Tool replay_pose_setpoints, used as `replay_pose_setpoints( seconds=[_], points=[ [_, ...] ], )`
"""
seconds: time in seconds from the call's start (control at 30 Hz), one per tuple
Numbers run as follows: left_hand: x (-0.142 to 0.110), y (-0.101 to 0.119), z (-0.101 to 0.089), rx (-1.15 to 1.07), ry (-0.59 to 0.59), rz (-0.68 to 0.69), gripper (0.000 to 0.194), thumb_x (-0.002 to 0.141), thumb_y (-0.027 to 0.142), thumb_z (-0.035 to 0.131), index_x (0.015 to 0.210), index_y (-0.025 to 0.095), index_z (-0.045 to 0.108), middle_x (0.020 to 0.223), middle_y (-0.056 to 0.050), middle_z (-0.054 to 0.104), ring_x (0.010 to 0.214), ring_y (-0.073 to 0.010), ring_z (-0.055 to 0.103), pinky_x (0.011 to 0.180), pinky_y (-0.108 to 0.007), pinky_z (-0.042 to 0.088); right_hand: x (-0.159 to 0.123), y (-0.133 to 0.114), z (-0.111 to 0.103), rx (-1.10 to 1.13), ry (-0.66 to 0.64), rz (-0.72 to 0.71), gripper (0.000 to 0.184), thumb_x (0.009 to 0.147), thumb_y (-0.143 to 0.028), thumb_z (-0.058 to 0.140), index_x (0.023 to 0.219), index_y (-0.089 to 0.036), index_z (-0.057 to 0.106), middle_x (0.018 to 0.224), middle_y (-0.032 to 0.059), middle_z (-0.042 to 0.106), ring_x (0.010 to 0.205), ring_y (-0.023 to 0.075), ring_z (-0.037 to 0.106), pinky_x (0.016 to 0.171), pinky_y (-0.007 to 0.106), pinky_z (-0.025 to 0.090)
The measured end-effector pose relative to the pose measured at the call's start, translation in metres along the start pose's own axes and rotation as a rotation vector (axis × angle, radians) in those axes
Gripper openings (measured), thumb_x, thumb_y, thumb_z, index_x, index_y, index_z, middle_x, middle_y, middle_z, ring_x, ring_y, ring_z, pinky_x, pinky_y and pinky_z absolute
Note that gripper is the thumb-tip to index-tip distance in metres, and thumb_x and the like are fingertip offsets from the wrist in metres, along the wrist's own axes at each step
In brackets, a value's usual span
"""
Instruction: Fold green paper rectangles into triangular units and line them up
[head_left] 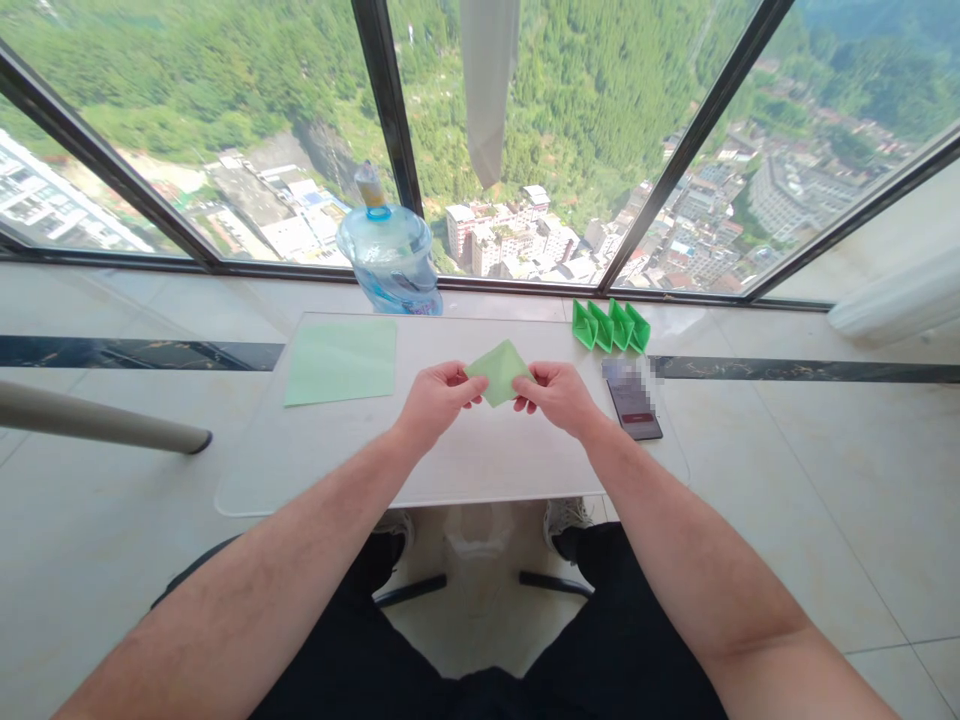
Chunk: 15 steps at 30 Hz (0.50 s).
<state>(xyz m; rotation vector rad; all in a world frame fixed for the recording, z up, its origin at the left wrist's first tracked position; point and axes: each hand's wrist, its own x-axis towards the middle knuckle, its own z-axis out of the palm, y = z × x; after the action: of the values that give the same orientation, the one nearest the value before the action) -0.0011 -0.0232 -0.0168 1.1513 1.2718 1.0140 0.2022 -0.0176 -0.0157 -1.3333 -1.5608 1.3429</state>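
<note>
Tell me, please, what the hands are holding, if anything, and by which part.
A light green folded paper: the left hand pinches it at its left corner, the right hand at its right corner, thumbs on top.

Bright daylight through the tall black-framed glass windows [600, 90] lays a soft sheen on the glossy cream tiled floor [817, 540], while pixelation partly masks the black rectangular phone [627, 402], its details seemingly unreadable.
</note>
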Motion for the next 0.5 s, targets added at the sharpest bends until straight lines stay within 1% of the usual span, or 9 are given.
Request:
replay_pose_setpoints(
  seconds=[0.1,0.3,0.4,0.5],
  points=[
    [-0.0003,-0.0006,-0.0001,0.0,0.008,0.007,0.026,0.067,0.039,0.078,0.073,0.015,0.067,0.059,-0.001,0.066,0.058,-0.0136,0.058,0.061,-0.027,0.045,-0.0015,-0.0015,0.0029,-0.003,-0.005,-0.003,0.024,0.082,-0.04,0.066,0.074,-0.017,0.067,0.06,0.0025,0.069,0.053,0.0116,0.059,0.051,0.022,0.046],
    [-0.0027,-0.0009,0.0014,-0.005,-0.045,0.007,0.026,0.066,0.036,0.079,0.075,0.016,0.066,0.061,-0.001,0.067,0.059,-0.0149,0.062,0.06,-0.027,0.046,-0.003,-0.0032,0.0086,0.013,-0.022,-0.003,0.025,0.082,-0.041,0.067,0.077,-0.016,0.068,0.061,0.0027,0.069,0.056,0.0147,0.065,0.05,0.022,0.046],
    [-0.0024,0.0001,0.0009,-0.044,-0.061,0.009,0.026,0.066,0.036,0.079,0.073,0.016,0.065,0.062,0.0,0.068,0.06,-0.0149,0.063,0.062,-0.027,0.047,-0.0037,-0.0028,0.0095,0.039,-0.013,-0.008,0.028,0.082,-0.043,0.068,0.074,-0.017,0.066,0.06,0.0026,0.068,0.053,0.0132,0.062,0.049,0.023,0.045],
    [-0.0015,0.003,-0.0007,-0.086,-0.094,-0.015,0.023,0.068,0.034,0.076,0.075,0.014,0.067,0.064,-0.002,0.069,0.058,-0.0148,0.063,0.062,-0.028,0.047,-0.0037,-0.0022,0.0086,0.11,-0.025,-0.018,0.031,0.082,-0.046,0.07,0.076,-0.016,0.07,0.061,0.003,0.069,0.052,0.0126,0.06,0.049,0.024,0.046]
  ],
)
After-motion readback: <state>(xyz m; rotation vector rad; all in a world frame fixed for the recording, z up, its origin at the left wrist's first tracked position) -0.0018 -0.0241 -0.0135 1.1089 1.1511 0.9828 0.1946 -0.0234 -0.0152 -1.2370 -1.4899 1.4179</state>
